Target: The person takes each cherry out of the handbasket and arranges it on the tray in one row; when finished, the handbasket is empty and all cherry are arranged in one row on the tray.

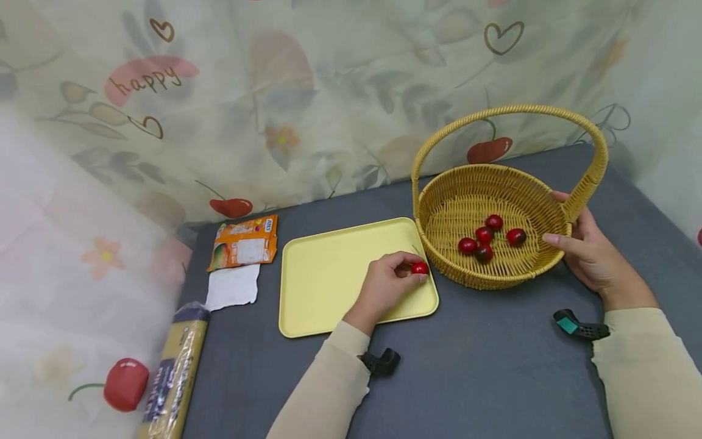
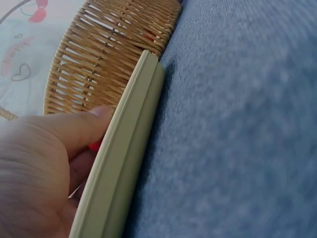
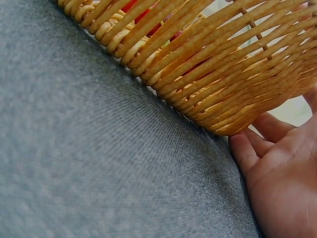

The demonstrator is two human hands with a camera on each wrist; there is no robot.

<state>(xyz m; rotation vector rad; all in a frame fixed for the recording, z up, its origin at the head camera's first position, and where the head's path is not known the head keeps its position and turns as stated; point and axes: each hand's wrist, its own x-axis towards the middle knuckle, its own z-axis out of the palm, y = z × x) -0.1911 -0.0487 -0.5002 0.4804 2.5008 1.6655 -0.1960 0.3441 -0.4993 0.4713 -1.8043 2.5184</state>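
Note:
Over the right end of a yellow tray [image 1: 323, 280], my left hand [image 1: 386, 285] pinches a red cherry [image 1: 420, 268] between thumb and fingers. A thin stem rises from that cherry. In the left wrist view the tray's side wall [image 2: 121, 153] hides most of the cherry. My right hand [image 1: 595, 259] grips the right side of a woven basket [image 1: 471, 281], thumb over the rim and fingers around the outside near the handle's foot. Several dark red cherries [image 1: 485, 235] lie together on the basket floor. The right wrist view shows fingers [image 3: 242, 151] against the lower wicker wall.
The basket's tall arched handle [image 1: 510, 110] stands upright. Left of the tray lie an orange snack packet [image 1: 255, 235] and a white paper piece [image 1: 233, 288]. A rolled, plastic-wrapped package [image 1: 178, 366] sits at the table's left edge. Printed fabric [image 1: 329, 91] hangs behind the grey table.

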